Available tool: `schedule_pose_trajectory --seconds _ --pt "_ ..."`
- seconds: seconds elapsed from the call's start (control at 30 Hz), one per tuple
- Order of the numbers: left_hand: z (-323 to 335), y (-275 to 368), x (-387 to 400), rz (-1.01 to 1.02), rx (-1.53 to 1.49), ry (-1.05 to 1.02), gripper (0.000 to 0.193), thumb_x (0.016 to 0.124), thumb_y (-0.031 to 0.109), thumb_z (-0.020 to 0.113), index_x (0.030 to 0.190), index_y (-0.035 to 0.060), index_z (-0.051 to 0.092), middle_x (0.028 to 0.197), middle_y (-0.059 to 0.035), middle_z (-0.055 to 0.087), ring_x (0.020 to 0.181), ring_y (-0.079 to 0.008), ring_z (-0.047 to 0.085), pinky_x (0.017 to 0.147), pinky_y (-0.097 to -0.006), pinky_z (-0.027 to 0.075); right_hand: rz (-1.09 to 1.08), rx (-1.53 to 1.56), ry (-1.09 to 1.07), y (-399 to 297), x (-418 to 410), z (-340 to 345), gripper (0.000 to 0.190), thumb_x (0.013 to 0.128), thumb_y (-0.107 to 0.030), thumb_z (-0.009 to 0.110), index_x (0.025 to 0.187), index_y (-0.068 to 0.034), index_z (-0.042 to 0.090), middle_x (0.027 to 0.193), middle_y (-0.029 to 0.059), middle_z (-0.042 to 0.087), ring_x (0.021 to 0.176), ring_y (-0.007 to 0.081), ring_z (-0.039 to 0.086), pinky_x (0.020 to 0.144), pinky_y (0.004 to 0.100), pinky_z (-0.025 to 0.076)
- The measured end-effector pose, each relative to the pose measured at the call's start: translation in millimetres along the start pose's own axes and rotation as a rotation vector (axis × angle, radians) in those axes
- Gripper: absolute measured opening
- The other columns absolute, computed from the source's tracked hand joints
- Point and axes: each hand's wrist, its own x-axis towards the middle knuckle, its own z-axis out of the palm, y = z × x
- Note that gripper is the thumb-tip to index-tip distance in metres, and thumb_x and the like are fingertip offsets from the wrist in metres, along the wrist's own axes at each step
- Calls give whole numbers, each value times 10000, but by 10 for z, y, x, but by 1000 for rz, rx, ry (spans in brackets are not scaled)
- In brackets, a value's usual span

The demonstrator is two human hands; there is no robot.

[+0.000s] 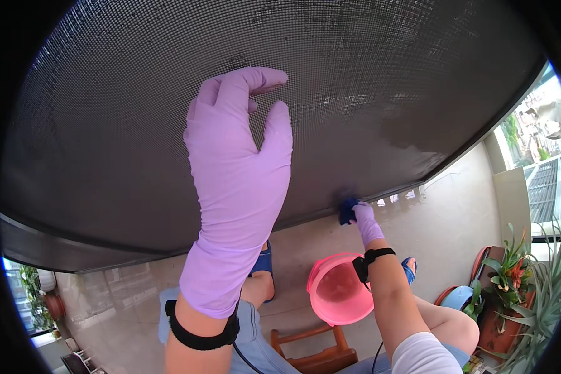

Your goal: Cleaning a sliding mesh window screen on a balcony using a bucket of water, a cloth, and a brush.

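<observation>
In front of me stands a large dark mesh screen (117,154) with a black frame. Its lower frame edge (304,219) is just above the floor. My left hand (238,145), in a lilac disposable glove, is raised before the mesh with fingers curved and thumb apart; nothing is in it. Whether its fingertips touch the mesh I cannot tell. Lower and to the right, my gloved right hand (365,217) grips a dark blue cloth or pad (348,211) at the screen's lower edge. Part of the cloth is blurred.
A pink bucket (315,273) with liquid stands on the wet-looking floor (294,299) between my feet. A brown wooden stool (315,357) is below it. Potted plants (514,280) and a light blue basin (456,298) stand at right, near a window (549,187).
</observation>
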Motion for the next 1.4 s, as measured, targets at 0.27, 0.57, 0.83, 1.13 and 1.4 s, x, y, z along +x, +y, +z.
schedule_pose_trajectory --seconds 0.27,0.57,0.83,1.13,1.4 --pt "74 80 33 27 67 -20 279 747 57 623 1023 71 590 1002 -46 546 889 -176 490 848 -300 402 -377 176 286 19 357 -189 543 772 2 526 1307 -41 440 1125 137 555 1005 247 563 867 309 451" --pt "101 35 -16 28 125 -10 368 707 85 649 1062 161 581 992 -35 530 978 -244 489 847 -401 360 -244 -49 -258 363 -857 627 518 748 46 534 1257 -51 518 1131 141 591 1033 226 576 890 297 448" --pt "6 111 -14 -52 138 -80 367 722 147 651 1079 178 570 1026 -30 518 1002 -232 487 862 -438 346 -1098 -817 -682 551 -2081 -1 471 784 -94 561 1244 -186 523 1121 211 555 1040 390 529 904 429 441" --pt "-49 109 -11 -82 93 -83 362 730 176 646 1084 177 575 1045 -43 525 1017 -242 491 884 -454 341 -1000 -1630 -474 1209 -3187 -709 550 775 -302 633 1232 -69 432 1140 148 497 973 301 547 766 405 468" --pt "-169 50 -32 -117 -7 -167 386 748 205 626 1131 195 574 1067 -48 530 1062 -237 475 935 -451 315 -1024 -1542 -326 1402 -2791 -1053 170 801 -100 481 967 -67 468 833 135 638 702 301 650 594 430 500"
